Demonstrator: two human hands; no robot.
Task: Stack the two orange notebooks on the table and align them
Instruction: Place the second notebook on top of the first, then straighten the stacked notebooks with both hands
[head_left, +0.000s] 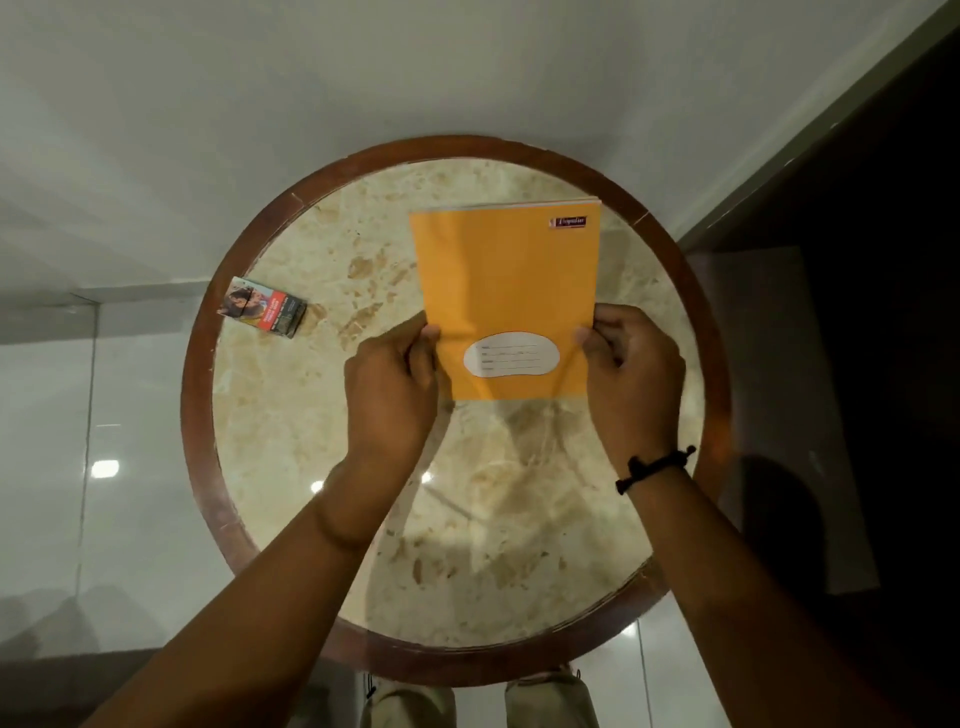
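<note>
An orange notebook (506, 280) with a white name label near its bottom lies on the round marble table (322, 519), in the right half. Page edges show along its far edge, so a second notebook seems to lie under it, mostly hidden. My left hand (392, 387) pinches the lower left side of the stack. My right hand (631, 371) grips the lower right side; a black band circles that wrist.
A small printed cardboard pack (262, 312) lies at the table's left side, near the brown wooden rim (197, 395). Glossy pale floor surrounds the table, with a dark wall or doorway on the right. Shoes show under the table's near edge.
</note>
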